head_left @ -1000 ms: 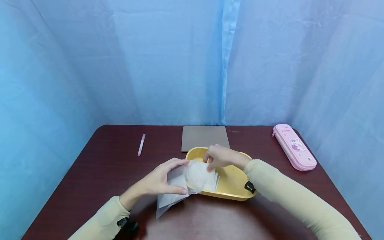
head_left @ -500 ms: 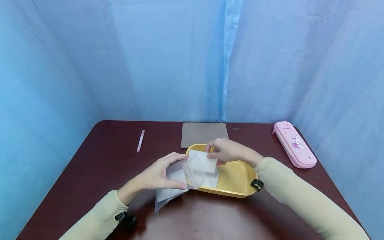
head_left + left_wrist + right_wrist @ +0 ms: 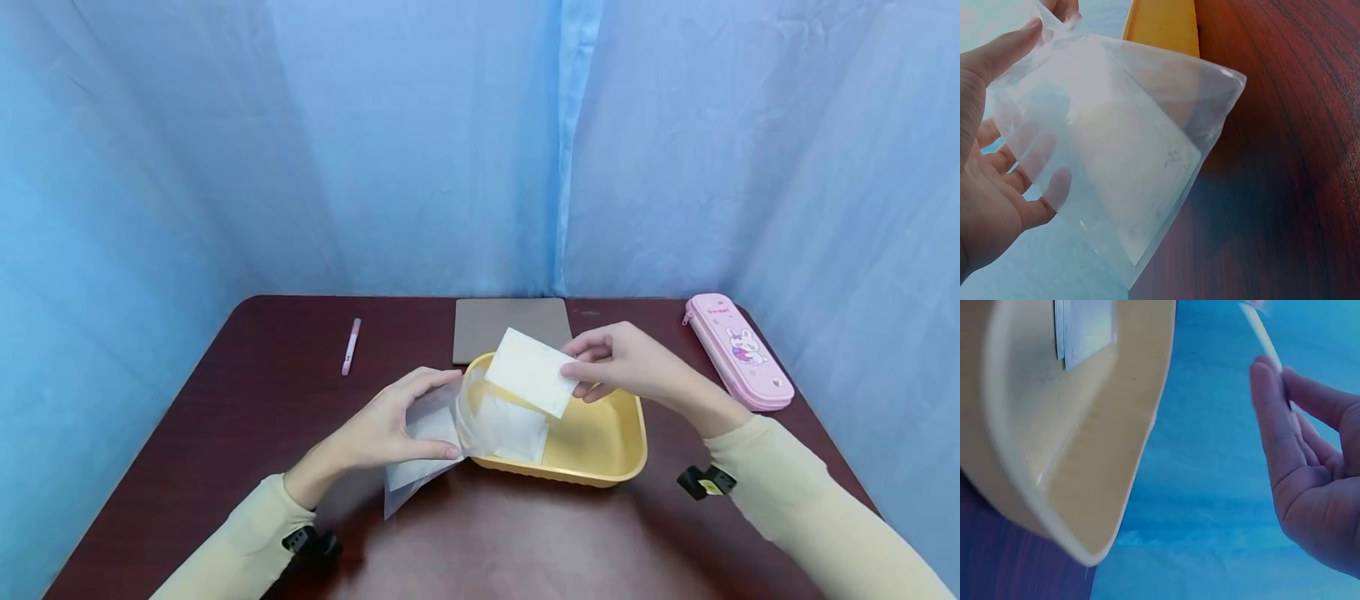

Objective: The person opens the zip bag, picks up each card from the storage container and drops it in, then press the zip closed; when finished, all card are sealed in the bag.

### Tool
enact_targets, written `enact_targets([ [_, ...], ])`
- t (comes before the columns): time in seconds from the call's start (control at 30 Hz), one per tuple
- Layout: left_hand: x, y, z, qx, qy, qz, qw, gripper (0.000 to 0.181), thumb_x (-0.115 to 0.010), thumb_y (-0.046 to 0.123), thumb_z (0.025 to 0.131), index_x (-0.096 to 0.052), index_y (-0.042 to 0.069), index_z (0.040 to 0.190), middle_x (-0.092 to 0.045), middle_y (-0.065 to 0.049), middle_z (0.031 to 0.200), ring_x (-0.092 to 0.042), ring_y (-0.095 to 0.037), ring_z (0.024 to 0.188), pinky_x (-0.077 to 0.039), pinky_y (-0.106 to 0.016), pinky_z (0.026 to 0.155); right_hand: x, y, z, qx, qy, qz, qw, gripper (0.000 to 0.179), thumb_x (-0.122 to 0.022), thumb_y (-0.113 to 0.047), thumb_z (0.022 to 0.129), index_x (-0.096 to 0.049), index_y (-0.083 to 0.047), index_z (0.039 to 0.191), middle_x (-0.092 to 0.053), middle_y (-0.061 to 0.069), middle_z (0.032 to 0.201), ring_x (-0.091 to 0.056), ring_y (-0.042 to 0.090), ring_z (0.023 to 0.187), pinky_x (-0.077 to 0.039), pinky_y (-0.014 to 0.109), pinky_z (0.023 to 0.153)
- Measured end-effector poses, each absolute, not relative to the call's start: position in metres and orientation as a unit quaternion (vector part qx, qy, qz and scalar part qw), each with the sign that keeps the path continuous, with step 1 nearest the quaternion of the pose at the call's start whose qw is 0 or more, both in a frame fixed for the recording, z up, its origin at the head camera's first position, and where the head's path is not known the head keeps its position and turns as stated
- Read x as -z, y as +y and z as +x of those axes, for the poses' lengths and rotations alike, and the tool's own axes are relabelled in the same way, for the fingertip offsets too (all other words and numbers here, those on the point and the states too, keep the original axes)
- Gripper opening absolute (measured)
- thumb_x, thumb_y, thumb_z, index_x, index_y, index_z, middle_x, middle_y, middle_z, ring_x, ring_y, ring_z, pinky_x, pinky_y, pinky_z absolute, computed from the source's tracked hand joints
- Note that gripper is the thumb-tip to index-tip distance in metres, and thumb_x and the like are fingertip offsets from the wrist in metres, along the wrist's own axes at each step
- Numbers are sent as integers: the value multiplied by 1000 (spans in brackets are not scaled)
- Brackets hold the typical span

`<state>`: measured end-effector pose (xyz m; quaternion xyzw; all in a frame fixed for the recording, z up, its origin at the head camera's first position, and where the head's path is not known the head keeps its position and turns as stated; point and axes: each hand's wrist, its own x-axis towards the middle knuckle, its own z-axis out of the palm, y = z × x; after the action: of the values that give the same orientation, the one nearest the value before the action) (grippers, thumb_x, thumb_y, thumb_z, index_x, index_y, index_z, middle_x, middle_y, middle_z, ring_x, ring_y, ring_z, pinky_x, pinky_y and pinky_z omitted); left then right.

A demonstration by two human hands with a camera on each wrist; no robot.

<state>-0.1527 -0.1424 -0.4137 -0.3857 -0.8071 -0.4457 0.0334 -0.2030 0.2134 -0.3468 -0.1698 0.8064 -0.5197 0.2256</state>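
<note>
My left hand [image 3: 375,429] holds a clear plastic bag [image 3: 400,500] by its mouth, thumb and fingers spread apart around the opening. Inside the bag, white cards [image 3: 1132,156] show through the film in the left wrist view. The bag's mouth overlaps the left end of a yellow plastic basket [image 3: 596,437]. Between thumb and fingers, my right hand [image 3: 641,367] pinches a white rectangular card [image 3: 529,371], tilted above the basket. More white cards [image 3: 1088,328] lie in the basket, seen in the right wrist view.
A grey flat board [image 3: 487,327] lies behind the basket on the dark red table [image 3: 247,400]. To the left is a pink and white pen [image 3: 351,347]. A pink pencil case [image 3: 738,352] sits at the right edge. Blue curtains [image 3: 412,150] surround the table.
My right hand has lifted a white card from the basket and moved it right, away from the bag's mouth. The left hand keeps its hold on the bag.
</note>
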Motion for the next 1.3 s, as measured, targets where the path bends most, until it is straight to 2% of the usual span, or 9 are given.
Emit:
enact_targets([
  [0.2,414,-141,-154,437,-810,-388,49,88,-95,27,72,-52,5,145,-58,-3,138,-54,-19,128,-41,-32,109,338,235,-178,561,785,-184,190,40,-77,-14,92,-62,2,126,-71,22,89,-72,34,71,-60,52,68],
  [0.43,415,-137,-155,437,-808,-391,48,88,-95,29,72,-52,4,145,-58,-5,137,-54,-18,127,-42,-34,108,341,234,-162,566,773,-206,198,36,-77,-12,92,-58,2,118,-70,22,85,-71,37,68,-60,52,66],
  [0.6,412,-136,-154,442,-805,-394,41,87,-94,29,73,-52,3,144,-58,-9,138,-54,-19,128,-41,-35,109,345,228,-161,564,778,-187,203,37,-78,-13,91,-60,3,118,-70,21,85,-71,38,68,-60,52,67],
  [0.77,410,-137,-154,439,-811,-385,35,88,-94,30,73,-51,5,145,-58,-3,138,-54,-17,128,-42,-36,108,349,222,-162,567,779,-169,208,38,-79,-17,90,-63,2,119,-71,21,86,-71,33,67,-60,51,67],
  [0.87,409,-137,-154,434,-815,-383,35,88,-94,31,73,-51,6,146,-57,0,137,-54,-16,127,-43,-36,107,349,218,-161,564,780,-175,209,37,-79,-19,91,-65,2,118,-70,21,85,-71,33,66,-61,50,67],
  [1.2,408,-133,-154,437,-804,-401,38,88,-95,32,72,-52,5,145,-57,-1,138,-55,-24,127,-43,-36,107,342,203,-163,525,796,-213,211,31,-78,-19,91,-69,0,115,-69,15,81,-69,31,64,-61,47,63],
  [1.3,407,-132,-152,437,-803,-403,35,89,-94,32,73,-51,5,145,-57,-1,139,-55,-22,128,-43,-35,108,340,198,-164,517,799,-221,214,30,-77,-18,92,-70,1,114,-68,15,80,-68,30,63,-61,46,63],
])
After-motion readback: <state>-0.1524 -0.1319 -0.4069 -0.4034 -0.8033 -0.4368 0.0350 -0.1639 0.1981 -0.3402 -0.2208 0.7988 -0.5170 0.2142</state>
